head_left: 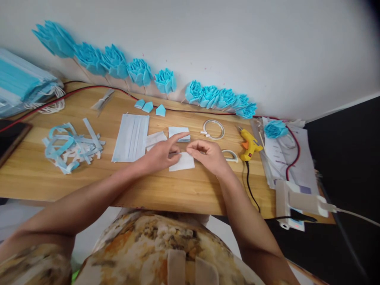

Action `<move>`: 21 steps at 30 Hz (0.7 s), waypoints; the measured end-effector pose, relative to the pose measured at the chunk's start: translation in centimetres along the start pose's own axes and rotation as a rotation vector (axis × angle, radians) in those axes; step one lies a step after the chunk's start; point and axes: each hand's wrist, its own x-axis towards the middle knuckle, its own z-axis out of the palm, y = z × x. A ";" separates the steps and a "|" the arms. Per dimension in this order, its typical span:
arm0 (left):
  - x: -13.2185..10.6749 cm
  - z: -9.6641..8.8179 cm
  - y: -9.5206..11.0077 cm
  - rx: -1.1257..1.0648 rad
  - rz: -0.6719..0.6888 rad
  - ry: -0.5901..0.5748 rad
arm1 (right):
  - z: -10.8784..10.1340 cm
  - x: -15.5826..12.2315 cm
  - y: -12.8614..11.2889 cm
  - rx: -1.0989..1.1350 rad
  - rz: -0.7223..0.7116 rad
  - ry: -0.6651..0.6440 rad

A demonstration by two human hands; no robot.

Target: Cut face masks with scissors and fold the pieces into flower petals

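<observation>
My left hand [162, 153] lies on the wooden desk [89, 182], its forefinger stretched out over a small white folded piece [179, 131], the other fingers pressing on a white square of mask fabric [183, 162]. My right hand [208, 154] pinches the upper edge of that same white square, fingers curled together. A flat face mask [131, 137] lies just left of my left hand, with another white cut piece [155, 139] beside it.
Blue paper-like flowers [139, 71] lean along the wall. Small blue folded petals [147, 107], cut strips [71, 146], a stack of masks [20, 83], a wire ring [213, 129], a yellow glue gun [249, 144], papers [282, 154] and a power strip [299, 204] lie about.
</observation>
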 end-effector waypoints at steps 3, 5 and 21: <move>0.1 -0.3 -0.3 0.054 0.012 0.047 | -0.7 0.0 0.0 -0.068 -0.001 -0.038; 0.4 -0.7 -0.8 0.072 0.037 0.159 | -1.4 -0.1 0.0 -0.079 0.022 -0.055; 1.0 0.9 -3.1 0.719 0.213 0.066 | -4.4 0.6 -3.4 0.007 0.004 -0.132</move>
